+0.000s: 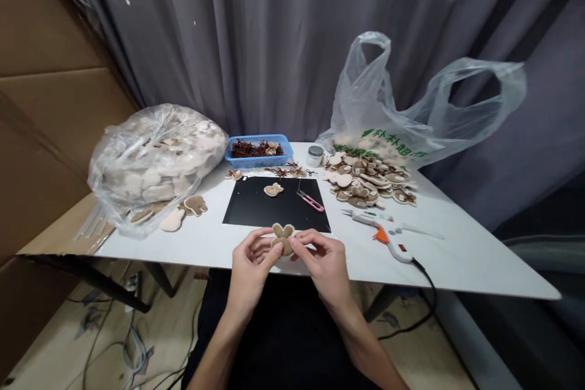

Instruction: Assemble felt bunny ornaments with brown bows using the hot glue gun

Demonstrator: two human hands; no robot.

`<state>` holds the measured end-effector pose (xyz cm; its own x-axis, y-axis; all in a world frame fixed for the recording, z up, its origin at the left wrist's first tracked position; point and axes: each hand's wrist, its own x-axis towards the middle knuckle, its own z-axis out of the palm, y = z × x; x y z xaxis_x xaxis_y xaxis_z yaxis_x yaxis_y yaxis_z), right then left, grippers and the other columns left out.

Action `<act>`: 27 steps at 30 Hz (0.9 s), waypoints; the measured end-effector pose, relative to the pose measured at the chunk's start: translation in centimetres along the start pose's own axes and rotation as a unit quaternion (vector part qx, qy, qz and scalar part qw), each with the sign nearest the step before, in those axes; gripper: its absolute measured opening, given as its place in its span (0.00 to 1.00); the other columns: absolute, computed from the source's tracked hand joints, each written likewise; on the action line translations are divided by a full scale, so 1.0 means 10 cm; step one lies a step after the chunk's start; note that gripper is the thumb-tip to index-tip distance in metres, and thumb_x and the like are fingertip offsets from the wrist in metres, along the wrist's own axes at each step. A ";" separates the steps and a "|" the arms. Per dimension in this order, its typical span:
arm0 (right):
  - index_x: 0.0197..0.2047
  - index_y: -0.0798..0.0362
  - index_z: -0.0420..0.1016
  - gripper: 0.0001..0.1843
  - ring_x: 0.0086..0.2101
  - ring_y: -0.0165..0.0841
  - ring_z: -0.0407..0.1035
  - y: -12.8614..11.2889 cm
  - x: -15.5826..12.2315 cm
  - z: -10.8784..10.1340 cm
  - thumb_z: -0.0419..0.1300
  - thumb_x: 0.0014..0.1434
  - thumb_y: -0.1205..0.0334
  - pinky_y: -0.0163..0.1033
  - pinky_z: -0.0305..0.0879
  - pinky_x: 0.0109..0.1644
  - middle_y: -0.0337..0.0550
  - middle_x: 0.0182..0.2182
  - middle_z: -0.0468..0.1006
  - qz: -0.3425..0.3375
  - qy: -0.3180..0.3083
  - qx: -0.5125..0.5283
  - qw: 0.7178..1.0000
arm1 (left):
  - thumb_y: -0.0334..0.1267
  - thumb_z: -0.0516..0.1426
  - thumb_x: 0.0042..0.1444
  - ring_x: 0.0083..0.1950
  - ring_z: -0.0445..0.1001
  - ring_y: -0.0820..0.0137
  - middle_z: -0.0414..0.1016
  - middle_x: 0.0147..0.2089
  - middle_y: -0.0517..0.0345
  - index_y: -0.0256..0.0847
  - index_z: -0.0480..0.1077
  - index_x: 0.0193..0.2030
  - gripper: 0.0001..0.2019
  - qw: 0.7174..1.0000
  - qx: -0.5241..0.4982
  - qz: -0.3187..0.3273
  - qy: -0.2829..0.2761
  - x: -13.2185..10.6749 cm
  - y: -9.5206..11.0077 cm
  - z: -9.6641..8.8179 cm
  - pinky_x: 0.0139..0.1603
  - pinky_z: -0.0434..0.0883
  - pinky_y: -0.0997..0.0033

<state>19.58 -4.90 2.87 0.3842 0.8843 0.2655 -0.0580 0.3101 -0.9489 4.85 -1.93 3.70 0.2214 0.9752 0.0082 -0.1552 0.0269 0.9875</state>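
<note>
Both my hands hold one small beige bunny-shaped felt piece [283, 237] over the near edge of the white table [457, 256]. My left hand [250, 259] pinches its left side and my right hand [322, 256] pinches its right side. Just beyond lies a black mat [256, 204] with another bunny piece [273, 189] and pink snips [311, 199] on it. A white and orange glue gun [388, 236] rests to the right of my right hand.
A clear bag full of beige pieces [155, 161] sits at the left, a blue basket [260, 150] with brown bits at the back, a heap of finished pieces [370, 180] and an open plastic bag [411, 109] at the right. Cardboard [46, 103] stands on the left.
</note>
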 end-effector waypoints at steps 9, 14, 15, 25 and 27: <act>0.33 0.51 0.84 0.14 0.33 0.38 0.81 0.04 -0.02 0.03 0.75 0.57 0.49 0.38 0.81 0.35 0.44 0.32 0.84 0.025 -0.001 -0.025 0.999 | 0.48 0.73 0.54 0.41 0.88 0.61 0.88 0.38 0.51 0.39 0.76 0.55 0.26 1.000 0.017 -0.004 -0.003 0.02 -0.08 -0.04 0.46 0.82 0.67; 0.35 0.51 0.83 0.13 0.34 0.38 0.82 0.04 -0.01 0.01 0.76 0.55 0.52 0.38 0.81 0.37 0.43 0.32 0.85 0.031 0.004 -0.041 0.999 | 0.42 0.73 0.51 0.41 0.87 0.66 0.87 0.39 0.54 0.40 0.72 0.63 0.33 0.999 0.025 -0.004 -0.021 0.02 -0.05 -0.04 0.46 0.81 0.71; 0.35 0.51 0.82 0.13 0.34 0.38 0.82 0.04 -0.01 0.01 0.76 0.55 0.52 0.38 0.81 0.38 0.43 0.32 0.85 0.030 0.007 -0.043 0.999 | 0.41 0.73 0.51 0.41 0.86 0.66 0.87 0.39 0.54 0.40 0.72 0.63 0.33 0.999 0.027 -0.005 -0.026 0.01 -0.05 -0.04 0.45 0.81 0.71; 0.30 0.52 0.81 0.16 0.33 0.37 0.80 0.05 -0.03 0.05 0.76 0.55 0.48 0.38 0.82 0.36 0.42 0.29 0.82 0.039 -0.017 -0.057 0.997 | 0.42 0.65 0.61 0.37 0.81 0.68 0.81 0.33 0.61 0.41 0.72 0.57 0.20 0.992 0.117 0.038 0.013 -0.04 -0.12 0.00 0.43 0.76 0.71; 0.30 0.52 0.81 0.15 0.32 0.36 0.80 0.06 -0.02 0.04 0.76 0.55 0.50 0.37 0.81 0.36 0.42 0.29 0.82 0.040 -0.017 -0.060 0.997 | 0.43 0.63 0.63 0.37 0.80 0.68 0.81 0.33 0.61 0.41 0.71 0.57 0.18 0.990 0.131 0.040 0.008 -0.04 -0.12 0.00 0.41 0.75 0.71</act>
<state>19.05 -4.78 2.34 0.3506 0.9167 0.1916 0.0250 0.1953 -0.9804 4.91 -2.35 2.46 0.2024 0.9753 0.0881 0.0848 -0.1070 0.9906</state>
